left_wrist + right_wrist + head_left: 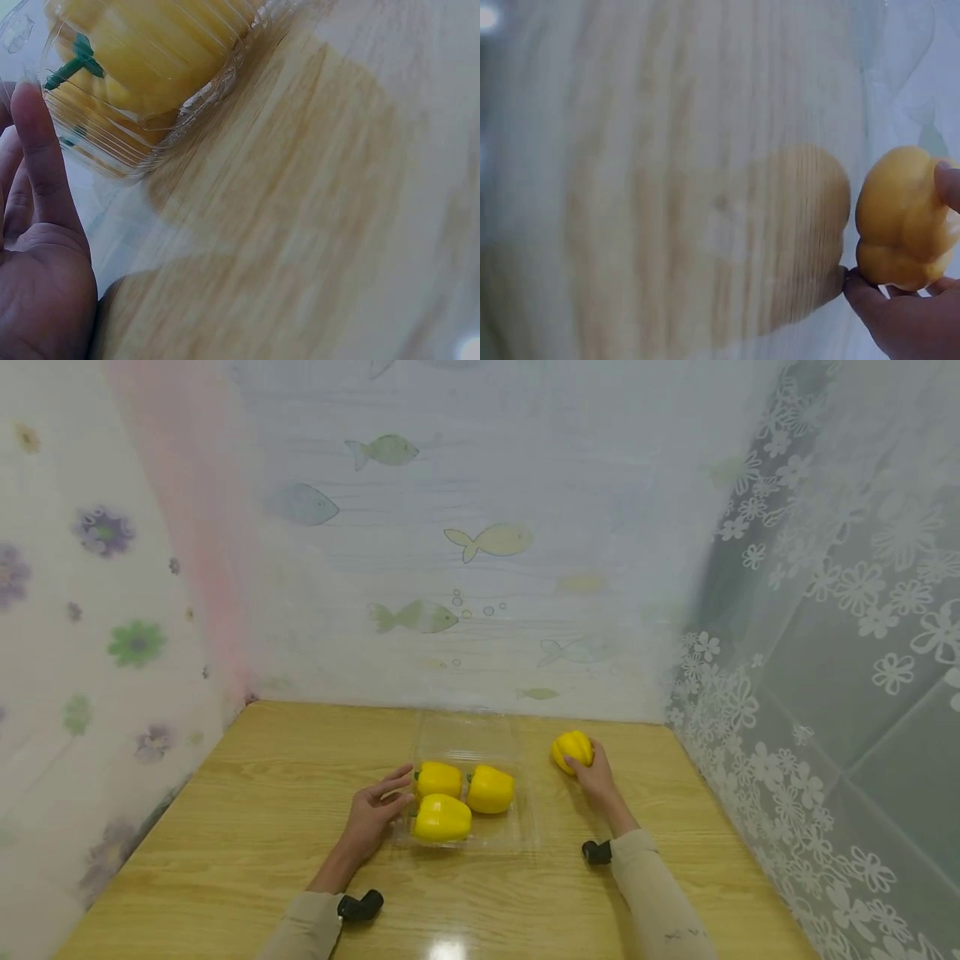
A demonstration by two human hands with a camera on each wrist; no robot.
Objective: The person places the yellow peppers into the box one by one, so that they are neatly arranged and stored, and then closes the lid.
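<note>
In the right hand [597, 777], a loose yellow pepper [572, 752] in a pinch between thumb and fingers, at the far right part of the bench [697, 827], apart from the clear container [517, 837]; cannot tell whether touching the wood. At the left hand [371, 814], fingers loosely spread beside the container's left wall, pinching nothing as far as visible, with a tip close enough perhaps to touch. Probably best to support the pepper from underneath and squeeze lightly, given smooth, likely slippery skin. Probably wise to steady that thin wall with the left hand, without pressing inward. Inside, three yellow peppers [456, 812], gathered toward the back and left, with bare plastic at the front right corner: likely the roomiest spot. Mind the lid [465, 735], folded open behind; for any crossing of the right rim, lift well clear rather than drag. Toward the fish-patterned sheet [480, 635], little slack beyond the far edge; between loose pepper and container, and along the near side, more open wood for moving.
</note>
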